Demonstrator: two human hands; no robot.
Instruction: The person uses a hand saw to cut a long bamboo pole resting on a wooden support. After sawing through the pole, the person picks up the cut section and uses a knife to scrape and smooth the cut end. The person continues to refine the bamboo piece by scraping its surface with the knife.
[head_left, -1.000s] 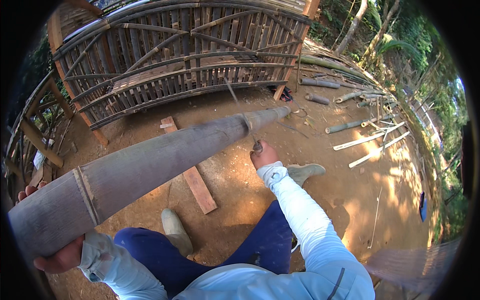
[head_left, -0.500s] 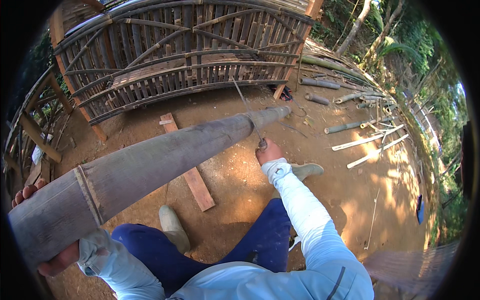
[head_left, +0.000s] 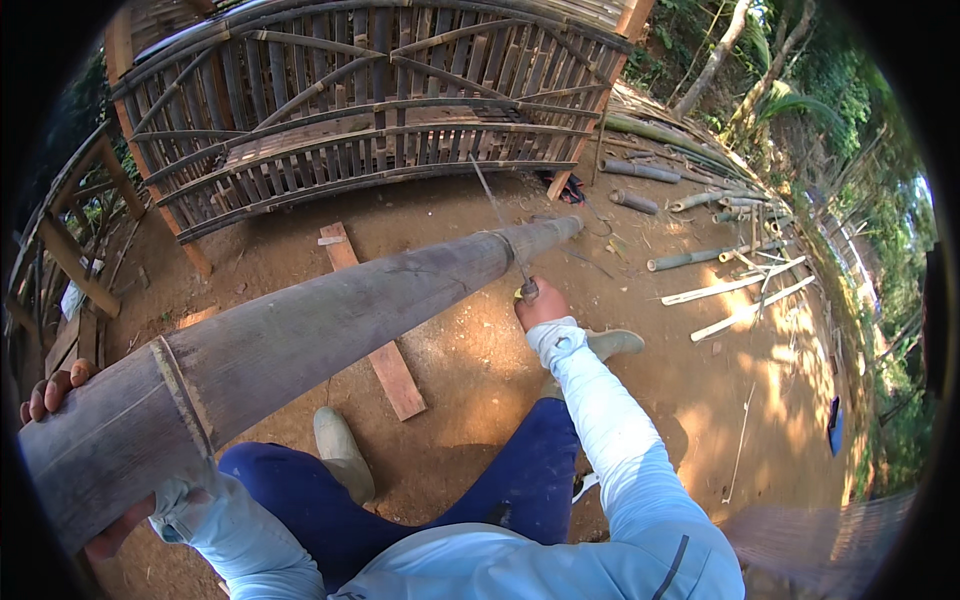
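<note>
A thick grey-brown bamboo pole (head_left: 310, 310) slants across in front of me, its near end at my lower left and its thinner end pointing far right. My left hand (head_left: 57, 392) is wrapped round the near end, fingers over the top and the palm side partly hidden beneath it. In my right hand (head_left: 543, 304), closed on its handle, is a long thin-bladed hand tool (head_left: 488, 192). Its blade lies across the pole at the dark ring near the far end. Seen nearly edge-on, it could be a saw or a long knife; I cannot tell which.
Under the pole, a flat wooden board (head_left: 393, 375) lies on the dirt between my boots (head_left: 343, 455). A slatted bamboo railing (head_left: 380, 125) stands beyond. Cut bamboo pieces (head_left: 705, 255) and split strips (head_left: 750, 310) are scattered to the right. A blue object (head_left: 835, 425) sits at far right.
My right hand and the bladed tool have shifted very slightly across the pole. The pole and my left hand stay nearly in place, and the view has tilted a little.
</note>
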